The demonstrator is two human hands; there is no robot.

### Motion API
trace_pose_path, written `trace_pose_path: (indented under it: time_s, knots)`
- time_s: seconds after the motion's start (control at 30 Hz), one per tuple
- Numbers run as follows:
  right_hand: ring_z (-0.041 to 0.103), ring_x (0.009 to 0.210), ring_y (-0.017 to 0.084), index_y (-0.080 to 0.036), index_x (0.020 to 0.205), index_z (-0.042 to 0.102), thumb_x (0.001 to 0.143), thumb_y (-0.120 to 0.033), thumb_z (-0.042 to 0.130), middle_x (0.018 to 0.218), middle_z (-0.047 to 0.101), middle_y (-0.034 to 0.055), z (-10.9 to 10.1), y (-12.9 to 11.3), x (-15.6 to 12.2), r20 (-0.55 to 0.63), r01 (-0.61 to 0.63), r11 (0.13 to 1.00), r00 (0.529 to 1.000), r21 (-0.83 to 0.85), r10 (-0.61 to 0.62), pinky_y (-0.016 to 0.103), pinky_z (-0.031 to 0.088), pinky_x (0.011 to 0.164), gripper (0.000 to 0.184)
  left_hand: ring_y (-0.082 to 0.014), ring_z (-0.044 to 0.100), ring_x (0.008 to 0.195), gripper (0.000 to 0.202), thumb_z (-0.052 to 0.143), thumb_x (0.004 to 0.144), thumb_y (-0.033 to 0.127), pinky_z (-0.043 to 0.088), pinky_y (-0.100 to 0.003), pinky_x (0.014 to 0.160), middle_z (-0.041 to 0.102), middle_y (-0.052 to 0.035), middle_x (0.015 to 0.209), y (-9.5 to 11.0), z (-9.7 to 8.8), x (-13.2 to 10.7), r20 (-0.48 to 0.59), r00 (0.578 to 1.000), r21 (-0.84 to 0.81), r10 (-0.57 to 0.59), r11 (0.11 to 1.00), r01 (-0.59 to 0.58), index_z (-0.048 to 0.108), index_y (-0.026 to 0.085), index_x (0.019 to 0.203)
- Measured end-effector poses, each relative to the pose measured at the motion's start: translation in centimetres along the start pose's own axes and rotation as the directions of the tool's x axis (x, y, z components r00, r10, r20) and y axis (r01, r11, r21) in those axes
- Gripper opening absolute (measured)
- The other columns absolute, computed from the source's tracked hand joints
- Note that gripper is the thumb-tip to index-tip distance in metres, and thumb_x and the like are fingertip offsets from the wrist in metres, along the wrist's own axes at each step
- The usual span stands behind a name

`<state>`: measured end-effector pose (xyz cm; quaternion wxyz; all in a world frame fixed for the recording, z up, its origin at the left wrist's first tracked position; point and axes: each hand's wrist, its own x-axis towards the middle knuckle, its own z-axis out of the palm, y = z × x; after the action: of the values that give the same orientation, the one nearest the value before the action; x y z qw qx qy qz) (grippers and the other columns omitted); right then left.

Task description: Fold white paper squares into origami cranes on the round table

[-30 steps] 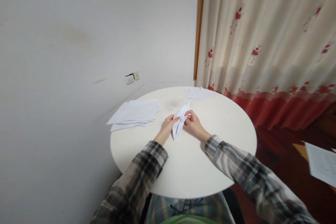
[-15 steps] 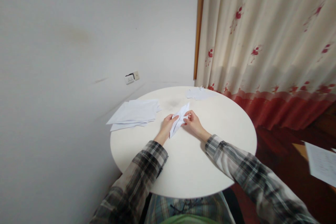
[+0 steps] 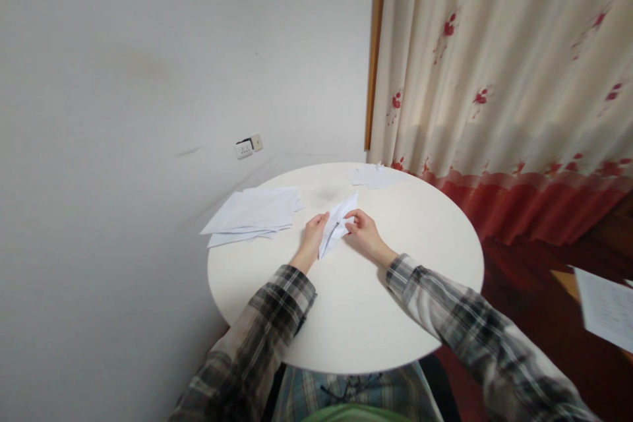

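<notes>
A folded sheet of white paper, long and pointed at both ends, is held between my hands above the middle of the round table. My left hand grips its left edge, the thumb along the near side and the other fingers hidden behind the paper. On the opposite side, my right hand pinches a flap of the paper between thumb and fingertips. A dark gap shows along the fold in the middle of the paper.
On the white round table, a stack of white paper sheets lies at the left and more paper at the far edge. A wall socket is behind. A flowered curtain hangs at the right, near a printed sheet.
My left thumb has slid off the paper's face to its left edge. The fold now gapes a little wider. My right hand has barely moved.
</notes>
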<state>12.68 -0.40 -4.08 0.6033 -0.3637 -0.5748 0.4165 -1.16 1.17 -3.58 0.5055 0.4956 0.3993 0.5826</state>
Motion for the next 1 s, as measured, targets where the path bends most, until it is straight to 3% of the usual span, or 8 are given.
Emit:
trace_pose_path:
  time_s: [0.17, 0.27, 0.33, 0.5, 0.6, 0.7, 0.83, 1.0]
  knots:
    - [0.052, 0.051, 0.010, -0.021, 0.082, 0.050, 0.061, -0.020, 0.052, 0.061, 0.055, -0.0061, 0.0, 0.0, 0.0, -0.071, 0.014, 0.998, 0.997, -0.059, -0.018, 0.023, 0.044, 0.050, 0.022, -0.0119, 0.057, 0.064, 0.028, 0.062, 0.067, 0.025, 0.044, -0.024, 0.059, 0.059, -0.0006, 0.080, -0.1, 0.0, 0.4, -0.003, 0.991, 0.142, 0.136, 0.981, -0.134, 0.054, 0.017, 0.093]
    - [0.053, 0.051, 0.011, -0.021, 0.082, 0.050, 0.061, -0.021, 0.052, 0.061, 0.055, -0.0056, -0.1, 0.0, 0.1, -0.130, 0.006, 0.994, 0.991, -0.110, -0.021, 0.024, 0.045, 0.050, 0.021, -0.0143, 0.058, 0.078, 0.024, 0.056, 0.070, 0.015, 0.047, -0.027, 0.069, 0.058, -0.0049, 0.095, -0.2, 0.0, 0.6, 0.073, 0.962, 0.327, 0.265, 0.905, -0.274, 0.057, 0.018, 0.094]
    - [0.053, 0.052, 0.011, -0.021, 0.082, 0.050, 0.061, -0.022, 0.052, 0.062, 0.055, -0.0052, -0.2, 0.0, 0.2, -0.166, -0.002, 0.991, 0.986, -0.134, -0.021, 0.024, 0.046, 0.051, 0.021, -0.0171, 0.055, 0.093, 0.025, 0.053, 0.073, 0.013, 0.046, -0.031, 0.079, 0.056, -0.0073, 0.102, -0.2, -0.1, 0.5, 0.149, 0.918, 0.438, 0.368, 0.808, -0.395, 0.059, 0.017, 0.097]
    - [0.053, 0.054, 0.012, -0.020, 0.084, 0.051, 0.062, -0.023, 0.051, 0.064, 0.056, -0.0036, -0.6, 0.3, 0.5, -0.245, -0.010, 0.977, 0.969, -0.212, -0.043, 0.026, 0.048, 0.052, 0.023, -0.0202, 0.043, 0.115, 0.036, 0.051, 0.080, 0.019, 0.036, -0.039, 0.098, 0.047, -0.0090, 0.120, 0.7, 0.1, -0.5, 0.311, 0.759, 0.623, 0.572, 0.480, -0.618, 0.053, 0.021, 0.116]
    - [0.053, 0.054, 0.012, -0.019, 0.085, 0.052, 0.062, -0.022, 0.051, 0.064, 0.055, -0.0033, -0.7, 0.3, 0.5, -0.279, -0.014, 0.969, 0.959, -0.248, -0.057, 0.026, 0.048, 0.052, 0.024, -0.0207, 0.042, 0.115, 0.036, 0.052, 0.080, 0.022, 0.035, -0.041, 0.100, 0.049, -0.0085, 0.121, 1.4, 0.2, -1.0, 0.391, 0.674, 0.651, 0.627, 0.329, -0.684, 0.051, 0.021, 0.117]
    - [0.053, 0.053, 0.012, -0.019, 0.085, 0.053, 0.062, -0.022, 0.051, 0.063, 0.054, -0.0034, -0.8, 0.2, 0.5, -0.288, -0.024, 0.965, 0.956, -0.262, -0.054, 0.026, 0.047, 0.052, 0.023, -0.0197, 0.049, 0.108, 0.031, 0.052, 0.080, 0.021, 0.039, -0.040, 0.096, 0.057, -0.0074, 0.111, 1.4, 0.4, -1.2, 0.480, 0.622, 0.615, 0.619, 0.268, -0.742, 0.054, 0.021, 0.112]
    - [0.051, 0.052, 0.012, -0.019, 0.086, 0.053, 0.064, -0.023, 0.051, 0.062, 0.053, -0.0038, -0.7, 0.0, 0.4, -0.257, -0.009, 0.959, 0.964, -0.282, -0.066, 0.026, 0.046, 0.052, 0.022, -0.0207, 0.049, 0.110, 0.038, 0.055, 0.078, 0.023, 0.041, -0.041, 0.096, 0.058, -0.0087, 0.114, 0.7, 0.4, -0.9, 0.558, 0.620, 0.587, 0.552, 0.265, -0.765, 0.052, 0.019, 0.116]
    - [0.048, 0.051, 0.010, -0.020, 0.090, 0.051, 0.068, -0.024, 0.051, 0.061, 0.053, -0.0051, -0.4, -0.4, 0.0, -0.145, 0.075, 0.951, 0.982, -0.300, -0.124, 0.023, 0.042, 0.052, 0.022, -0.0189, 0.044, 0.118, 0.043, 0.048, 0.080, 0.014, 0.036, -0.040, 0.102, 0.052, -0.0088, 0.126, 0.0, 0.1, -0.5, 0.566, 0.695, 0.624, 0.444, 0.321, -0.713, 0.049, 0.018, 0.122]
